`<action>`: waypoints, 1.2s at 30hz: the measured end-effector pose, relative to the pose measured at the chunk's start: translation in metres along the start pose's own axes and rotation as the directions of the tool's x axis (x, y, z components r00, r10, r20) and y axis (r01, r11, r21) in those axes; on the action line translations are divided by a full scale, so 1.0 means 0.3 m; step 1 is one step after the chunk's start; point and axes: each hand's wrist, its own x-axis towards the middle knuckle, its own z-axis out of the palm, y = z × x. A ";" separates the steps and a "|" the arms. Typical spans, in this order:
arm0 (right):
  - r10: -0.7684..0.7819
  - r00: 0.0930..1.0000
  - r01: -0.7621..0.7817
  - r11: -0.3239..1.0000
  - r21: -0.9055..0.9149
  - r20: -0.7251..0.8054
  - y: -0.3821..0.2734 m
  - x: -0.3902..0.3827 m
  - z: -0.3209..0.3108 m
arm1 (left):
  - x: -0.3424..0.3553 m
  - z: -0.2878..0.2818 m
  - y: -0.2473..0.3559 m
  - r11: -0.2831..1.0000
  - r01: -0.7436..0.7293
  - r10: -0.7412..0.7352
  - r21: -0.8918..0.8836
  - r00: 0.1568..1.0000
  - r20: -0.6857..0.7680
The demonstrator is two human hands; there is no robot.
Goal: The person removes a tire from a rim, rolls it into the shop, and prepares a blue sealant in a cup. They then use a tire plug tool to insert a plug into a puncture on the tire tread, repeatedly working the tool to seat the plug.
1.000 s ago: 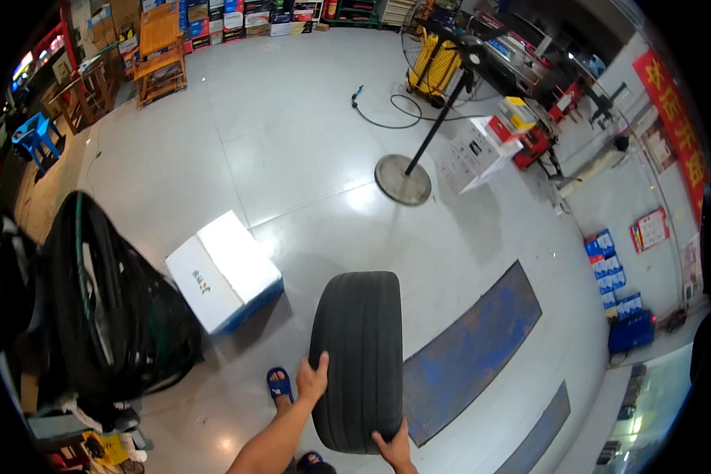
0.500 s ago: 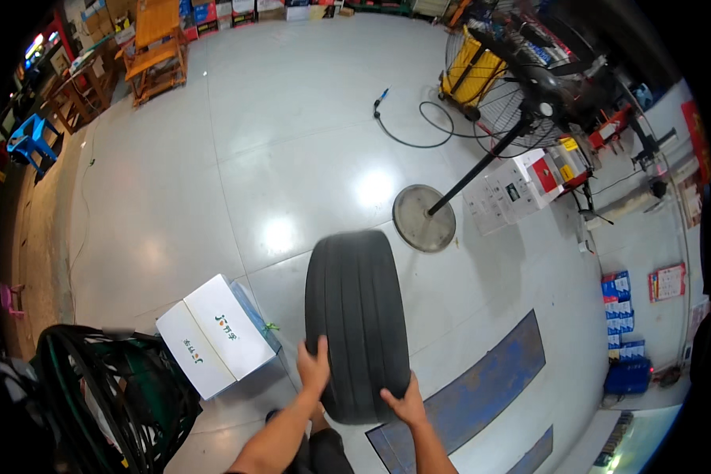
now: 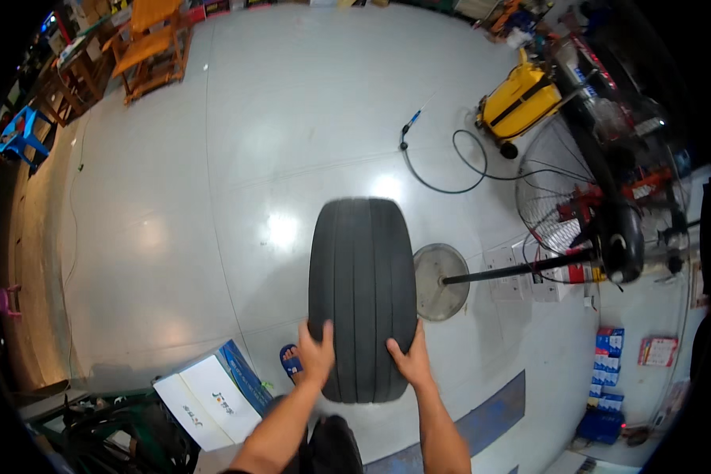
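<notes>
Got my left hand [image 3: 317,360] and right hand [image 3: 413,363] half-open, gripping a car tire [image 3: 363,300] (blue stool [image 3: 25,137] by the left edge of the floor [image 3: 158,166]).

I count one tyre [image 3: 362,300]; two hands, one left hand [image 3: 316,353], one right hand [image 3: 412,358]. One floor fan [image 3: 626,245] with one round base [image 3: 449,300]. One yellow wheeled unit [image 3: 521,99], one hose [image 3: 453,192]. One wooden chair [image 3: 146,51], one blue stool [image 3: 25,136], one white-and-blue carton [image 3: 213,403]. Blue sandals [image 3: 291,362]: one visible to me. Blue floor plates [image 3: 482,419]: one, plus a sliver of another. Blue packs [image 3: 606,371] at right: several, too small to count; beside them, one red-edged card [image 3: 657,351].
</notes>
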 end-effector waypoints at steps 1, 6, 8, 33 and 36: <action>0.025 0.999 -0.027 0.998 0.050 0.038 0.008 -0.004 -0.004 | 0.171 0.042 0.072 1.000 -0.015 0.015 0.010 0.999 -0.039; -0.011 0.999 0.011 1.000 0.017 0.046 -0.139 0.341 0.045 | 0.863 0.231 0.370 0.970 0.010 -0.024 0.243 0.998 0.055; 0.045 0.999 -0.045 0.999 -0.011 0.010 -0.291 0.632 0.066 | 0.902 0.252 0.369 0.974 -0.141 0.131 0.176 0.989 0.069; -0.074 0.993 0.078 0.996 -0.039 0.092 -1.269 3.339 0.216 | 2.669 0.770 1.245 0.981 -0.110 0.125 0.161 0.988 -0.088; -0.061 0.983 0.036 0.988 0.147 0.173 -1.275 3.384 0.171 | 3.109 0.832 1.562 0.989 0.003 0.017 0.150 0.990 -0.138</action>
